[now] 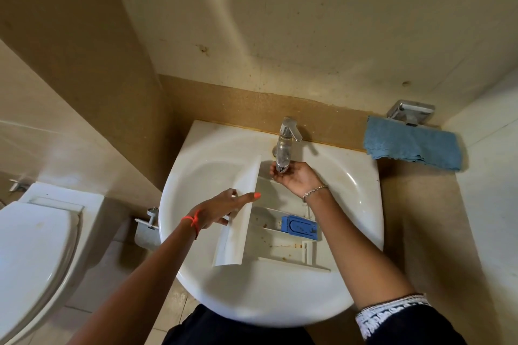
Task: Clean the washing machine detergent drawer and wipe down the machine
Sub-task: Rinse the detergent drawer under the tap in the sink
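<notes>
Head view. The detergent drawer (269,249) lies in the bowl of a white sink (196,274), spanning the bowl from about 9 o'clock to 4 o'clock. It is white plastic, long and shallow, split into open compartments by thin walls. Its curved front panel stands tilted at the 9 o'clock end. A blue insert (300,227) with a rounded slot sits in the compartment towards 3 o'clock. Brown-orange specks and a thin rusty streak mark the compartment floors, thickest beside the blue insert and along the wall below it.

The left grip (221,209) holds the front panel: the thumb, with an orange nail, lies across the panel's face and the fingers are tucked behind it. An orange thread (193,221) is tied round that wrist. The right grip (294,176) is turned palm up at the bowl's 12 o'clock, its fingers curled round the tip of the chrome tap (284,145). A beaded bracelet (314,192) circles that wrist.

At 2 o'clock from the sink a blue cloth (412,145) hangs folded over a metal holder (410,112) on the wall. At 9 o'clock stands a white toilet (33,246), lid down.
</notes>
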